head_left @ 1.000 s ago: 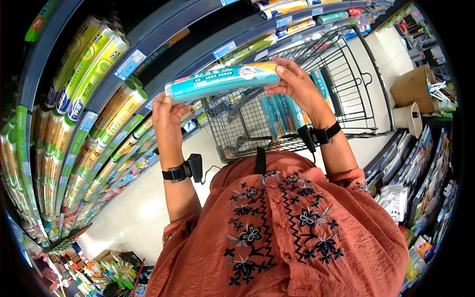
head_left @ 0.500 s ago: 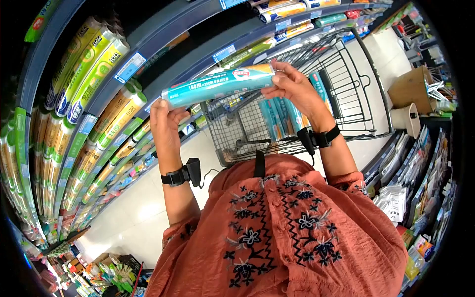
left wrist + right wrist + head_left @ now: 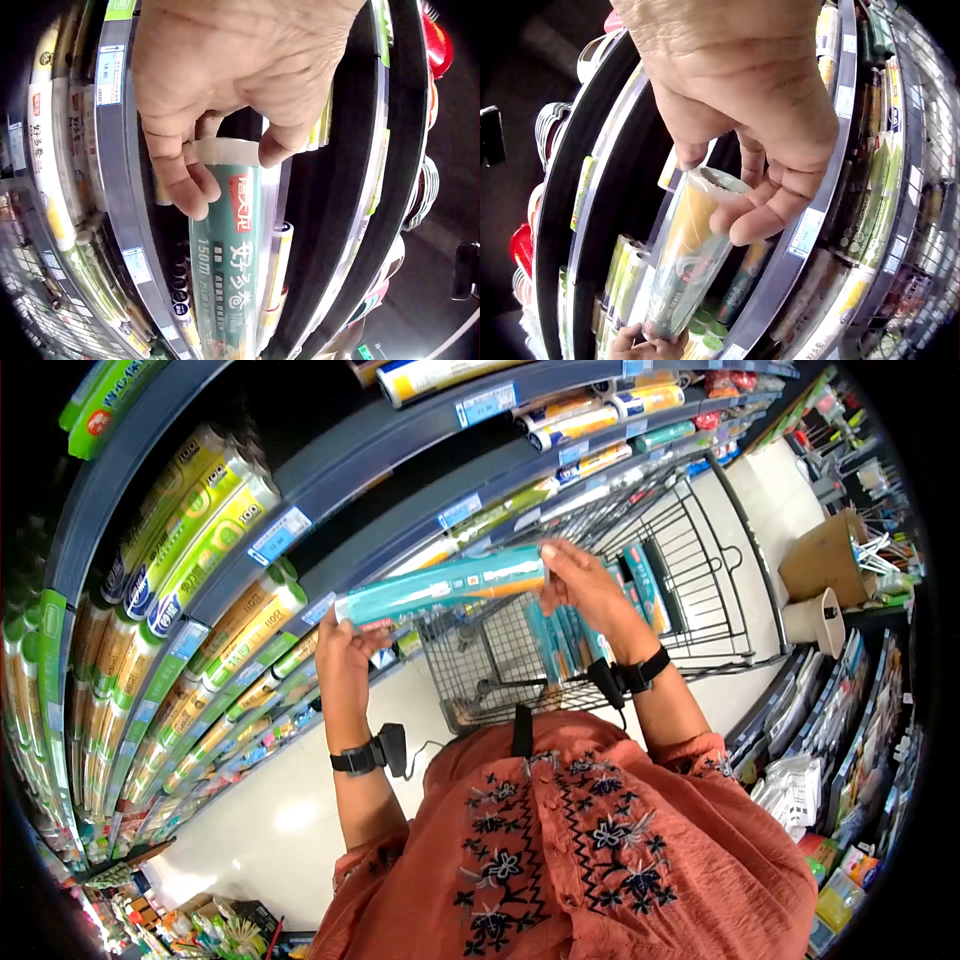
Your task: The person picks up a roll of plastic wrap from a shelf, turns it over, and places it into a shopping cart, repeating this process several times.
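Observation:
A teal roll of cling film [image 3: 440, 588] with an orange band is held level in front of the shelves. My left hand [image 3: 347, 660] pinches its left end between thumb and fingers. At the other end, my right hand [image 3: 590, 595] grips the rim with thumb and fingers. Up close in the left wrist view, the fingers of the left hand [image 3: 232, 67] lie around the roll's pale end, above a red label. The right wrist view shows the right hand [image 3: 742, 82] around the end by the orange part, where the tube is hollow.
A wire shopping cart [image 3: 748, 575] stands below, with several similar teal rolls [image 3: 560, 640] inside. Curved shelves [image 3: 330, 485] hold green-and-yellow rolls [image 3: 205, 540] and brown-and-green rolls [image 3: 245, 630] on the left. A cardboard box [image 3: 825, 560] and packed racks [image 3: 840, 700] line the right.
The roll has turned about its length between my hands, so its large lettering no longer faces up. Hands and roll sit lower in the head view, and more of the upper shelf shows.

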`<state>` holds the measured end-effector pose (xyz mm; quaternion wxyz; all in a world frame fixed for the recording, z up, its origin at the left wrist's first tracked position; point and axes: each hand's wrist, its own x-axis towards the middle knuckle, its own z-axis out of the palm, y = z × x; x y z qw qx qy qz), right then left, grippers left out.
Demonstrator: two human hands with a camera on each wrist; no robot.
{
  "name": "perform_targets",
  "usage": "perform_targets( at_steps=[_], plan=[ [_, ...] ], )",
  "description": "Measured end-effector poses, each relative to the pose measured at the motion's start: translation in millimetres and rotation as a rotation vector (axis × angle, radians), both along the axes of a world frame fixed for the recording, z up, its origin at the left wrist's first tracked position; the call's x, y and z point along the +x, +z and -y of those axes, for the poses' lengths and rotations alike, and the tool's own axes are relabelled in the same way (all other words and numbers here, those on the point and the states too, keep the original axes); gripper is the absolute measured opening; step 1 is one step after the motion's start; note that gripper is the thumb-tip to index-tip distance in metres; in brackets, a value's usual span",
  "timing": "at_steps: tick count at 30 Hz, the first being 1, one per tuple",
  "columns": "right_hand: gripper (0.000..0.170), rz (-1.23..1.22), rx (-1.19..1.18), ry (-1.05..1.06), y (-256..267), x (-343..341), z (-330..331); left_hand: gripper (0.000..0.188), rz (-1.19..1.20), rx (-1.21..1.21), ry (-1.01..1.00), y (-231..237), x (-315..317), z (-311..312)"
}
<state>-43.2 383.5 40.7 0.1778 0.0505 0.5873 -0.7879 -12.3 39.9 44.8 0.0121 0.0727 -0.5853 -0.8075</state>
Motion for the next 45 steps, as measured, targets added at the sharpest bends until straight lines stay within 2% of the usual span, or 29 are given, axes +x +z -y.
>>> perform_targets(
  at_steps=[5, 10, 12, 16, 19, 22, 25, 28, 31, 34, 45],
  plan=[
    [0.047, 0.044, 0.02, -0.024, -4, -4, 15, 0.057, 0.028, -0.008, 0.042, 0, 1, 1],
    [0.05, -0.028, -0.077, 0.027, 7, -7, 19, 0.035, 0.053, 0.026, 0.068, 1, 1, 5],
    [0.051, -0.085, -0.092, 0.061, 2, -10, 17, 0.037, 0.058, 0.037, 0.067, -4, 0, 11],
    [0.051, -0.046, -0.068, 0.041, 2, -14, 21, 0.047, 0.04, 0.026, 0.044, -3, 0, 14],
    [0.05, -0.015, -0.046, 0.039, 0, -15, 23, 0.046, 0.038, 0.01, 0.03, -6, 0, 19],
    [0.049, -0.017, -0.033, 0.061, -5, -16, 24, 0.047, 0.075, 0.121, 0.025, -11, -1, 26],
    [0.049, -0.09, -0.123, 0.092, -4, -16, 28, 0.049, 0.002, 0.082, 0.024, 5, 3, 19],
    [0.049, -0.161, -0.082, 0.04, 6, -13, 37, 0.06, -0.016, -0.011, 0.025, 9, 2, 19],
    [0.047, -0.12, -0.158, -0.015, 9, -14, 40, 0.047, 0.002, -0.01, 0.047, 14, 1, 19],
    [0.047, -0.143, -0.101, -0.021, 4, -15, 41, 0.051, -0.051, 0.031, 0.099, 16, 1, 10],
    [0.043, -0.131, -0.109, -0.033, 4, -17, 43, 0.051, -0.053, 0.076, 0.037, 12, 0, 16]
  ],
)
